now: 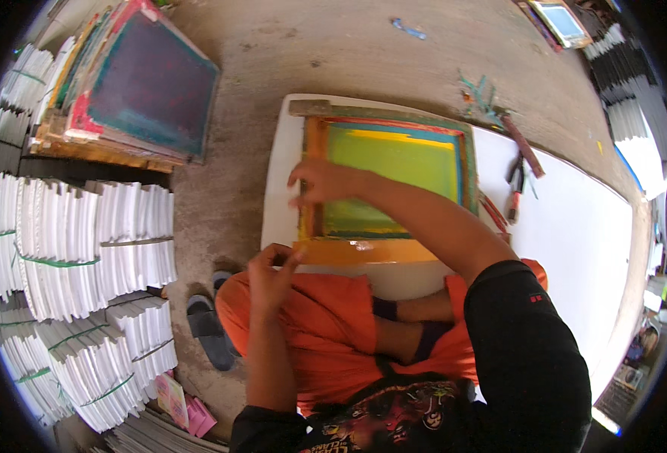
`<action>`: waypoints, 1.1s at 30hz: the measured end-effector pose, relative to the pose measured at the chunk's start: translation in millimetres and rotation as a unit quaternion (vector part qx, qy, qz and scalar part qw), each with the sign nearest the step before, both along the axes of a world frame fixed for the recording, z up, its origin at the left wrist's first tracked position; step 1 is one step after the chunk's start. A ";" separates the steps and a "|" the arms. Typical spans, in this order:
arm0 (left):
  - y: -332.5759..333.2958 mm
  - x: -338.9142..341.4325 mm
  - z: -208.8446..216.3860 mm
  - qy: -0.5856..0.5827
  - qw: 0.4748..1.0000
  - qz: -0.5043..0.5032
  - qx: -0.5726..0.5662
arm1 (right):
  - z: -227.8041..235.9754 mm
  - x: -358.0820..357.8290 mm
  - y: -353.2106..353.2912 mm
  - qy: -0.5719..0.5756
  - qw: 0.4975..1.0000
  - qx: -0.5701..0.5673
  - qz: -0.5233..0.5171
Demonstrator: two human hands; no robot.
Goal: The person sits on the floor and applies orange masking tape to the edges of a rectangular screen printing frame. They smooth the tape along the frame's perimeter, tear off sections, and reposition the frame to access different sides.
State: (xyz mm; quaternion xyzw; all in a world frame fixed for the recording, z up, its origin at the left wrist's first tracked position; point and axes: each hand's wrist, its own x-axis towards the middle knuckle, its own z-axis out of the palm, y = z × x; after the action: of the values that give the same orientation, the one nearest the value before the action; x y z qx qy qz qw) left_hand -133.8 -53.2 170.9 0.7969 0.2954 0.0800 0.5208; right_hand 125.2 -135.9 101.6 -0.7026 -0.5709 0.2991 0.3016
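A wooden screen-printing frame point(466, 162) with yellow-green mesh point(394, 181) lies flat in front of my crossed legs. Shiny orange-brown tape point(364, 251) runs along its near side. My right arm reaches across the mesh, and my right hand point(322, 181) is over the frame's left side, fingers bent and apart, with nothing visible between them. Close to the near left corner, by the end of the tape, is my left hand point(267, 273). Its thumb and fingers are drawn together, and what they pinch, if anything, is too small to make out.
A white board point(575, 219) lies under the frame and extends right, with pliers point(514, 189) and a dark red stick-like tool point(524, 147) on it. Bundled white paper stacks point(96, 245) line the left. More frames point(152, 83) lean at the back left. Dark sandals point(211, 336) lie beside my knee.
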 end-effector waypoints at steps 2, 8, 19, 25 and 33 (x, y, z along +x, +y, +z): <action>10.3 -5.5 -9.3 0.036 0.999 0.007 -0.031 | 34.0 31.3 -54.1 -0.013 0.994 0.068 -0.086; 5.4 4.7 -9.3 0.047 0.998 0.010 -0.035 | 74.6 56.1 -311.2 -0.035 0.964 -0.179 -0.194; 10.1 10.8 -16.3 0.057 0.998 0.010 0.016 | 62.2 -23.7 -447.0 -0.085 0.933 -0.224 -0.267; -3.7 28.8 -38.9 0.109 0.993 0.006 0.033 | 52.4 -21.1 -460.6 -0.196 0.919 -0.172 -0.297; 5.4 22.6 -67.7 0.144 0.989 -0.010 -0.009 | 52.2 -34.3 -454.4 -0.276 0.908 -0.211 -0.234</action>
State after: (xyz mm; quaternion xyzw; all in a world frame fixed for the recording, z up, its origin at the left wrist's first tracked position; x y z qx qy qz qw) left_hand -111.3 -47.8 103.1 0.7985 0.3603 -0.0437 0.4803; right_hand 90.9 -590.3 153.9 -0.9177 -0.3742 0.1276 0.0379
